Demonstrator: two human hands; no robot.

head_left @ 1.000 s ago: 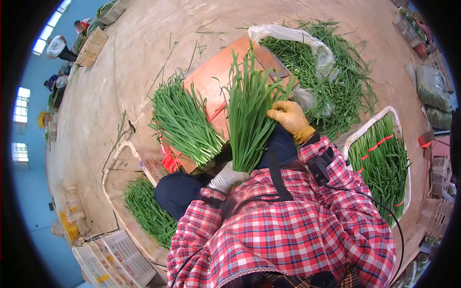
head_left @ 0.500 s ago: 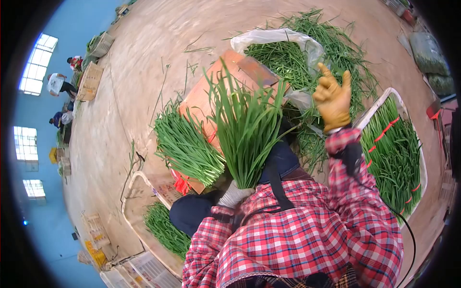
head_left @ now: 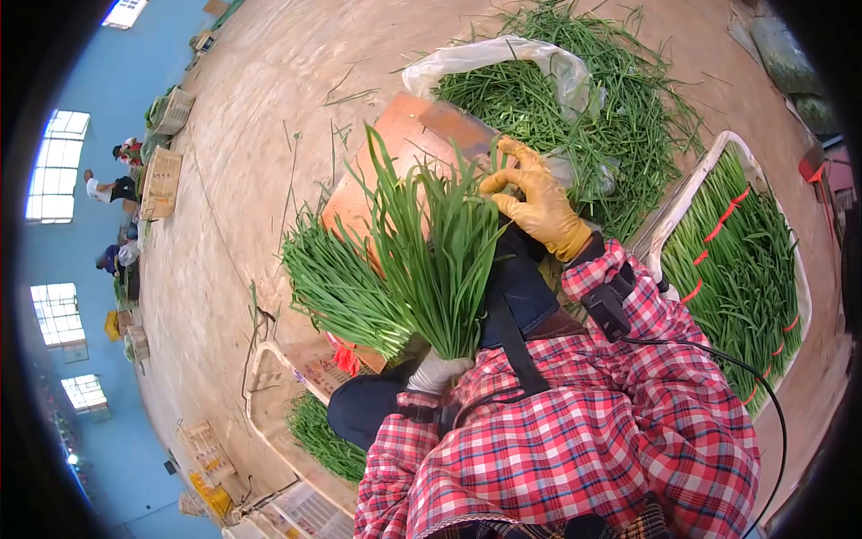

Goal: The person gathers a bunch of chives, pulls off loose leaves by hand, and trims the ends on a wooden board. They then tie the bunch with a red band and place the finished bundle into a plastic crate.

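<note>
My left hand (head_left: pixel 438 373), in a pale knitted glove, is wrapped round the lower ends of a bunch of garlic chives (head_left: pixel 435 251). The leaves fan upward and away from me. My right hand (head_left: pixel 539 202), in a yellow glove, is at the right edge of the leaf tips. Its fingers are bent, with gaps between them, and I see nothing firmly held. Just left of the bunch, another pile of chives (head_left: pixel 346 287) lies over a cardboard box (head_left: pixel 400 121), cut ends toward me. Red ties (head_left: pixel 346 357) hang by that pile.
A white plastic bag (head_left: pixel 467 56) of loose greens stands ahead, with scattered leaves (head_left: pixel 646 117) around it. At right, a crate (head_left: pixel 660 242) holds chives bundled with red bands. Another crate (head_left: pixel 260 395) is at lower left. Several people sit by baskets (head_left: pixel 162 184) along the far wall.
My right hand has come left and down from above the loose greens to the bunch's leaf tips, its fingers now more bent. My left hand keeps its hold.
</note>
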